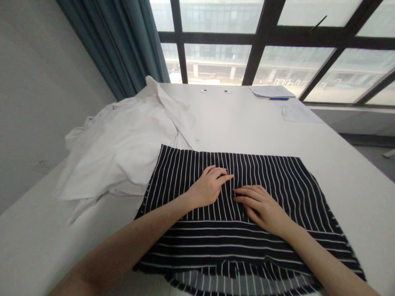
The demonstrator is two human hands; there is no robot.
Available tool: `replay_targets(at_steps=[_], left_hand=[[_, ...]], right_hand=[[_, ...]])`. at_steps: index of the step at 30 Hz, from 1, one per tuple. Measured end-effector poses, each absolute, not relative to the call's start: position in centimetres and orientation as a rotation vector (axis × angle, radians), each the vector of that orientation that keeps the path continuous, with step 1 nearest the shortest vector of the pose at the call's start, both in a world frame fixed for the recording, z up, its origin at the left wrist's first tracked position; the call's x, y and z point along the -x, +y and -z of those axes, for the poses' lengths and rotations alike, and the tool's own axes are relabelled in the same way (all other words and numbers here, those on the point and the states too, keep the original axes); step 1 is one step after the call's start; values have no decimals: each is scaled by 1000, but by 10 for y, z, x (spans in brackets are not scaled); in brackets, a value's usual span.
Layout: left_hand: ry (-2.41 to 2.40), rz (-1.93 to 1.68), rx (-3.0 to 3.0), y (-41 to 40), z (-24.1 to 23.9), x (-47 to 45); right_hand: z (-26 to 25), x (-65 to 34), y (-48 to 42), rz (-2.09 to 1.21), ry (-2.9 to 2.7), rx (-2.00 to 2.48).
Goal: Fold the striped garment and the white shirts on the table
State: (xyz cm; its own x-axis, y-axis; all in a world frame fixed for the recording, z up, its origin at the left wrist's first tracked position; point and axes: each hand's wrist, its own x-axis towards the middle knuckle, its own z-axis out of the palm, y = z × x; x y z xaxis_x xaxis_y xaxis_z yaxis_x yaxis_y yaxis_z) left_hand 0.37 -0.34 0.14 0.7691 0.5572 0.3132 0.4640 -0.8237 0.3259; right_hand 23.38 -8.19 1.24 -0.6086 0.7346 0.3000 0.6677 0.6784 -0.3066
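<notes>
A black garment with white stripes [191, 242] lies spread flat on the white table, its near edge folding open to show a grey inner side. Its stripes run lengthwise on the far part and crosswise on a band nearer me. My left hand [210, 185] rests on the middle of the cloth, fingers stretched out. Just to its right and a little nearer, my right hand [259, 205] also lies on the cloth with extended fingers. Neither hand holds anything, and the two are apart.
A heap of white cloth [123, 144] lies on the left, touching the striped garment's far left corner. Papers [271, 91] and a blue pen [279, 98] lie at the table's far right, with another sheet [300, 114] nearer. A dark curtain [123, 41] hangs beside the windows.
</notes>
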Motion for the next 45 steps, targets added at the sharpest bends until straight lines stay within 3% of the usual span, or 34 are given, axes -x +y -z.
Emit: replay_targets(at_steps=[15,45], left_hand=[[850,-635,-2730,-3,-1,-3],[919,-370,-2766,-4,-4,-6]], right_hand=[[-13,-236,-82,-271,-2546,1055],[-22,-232,-83,-392,-2548,919]])
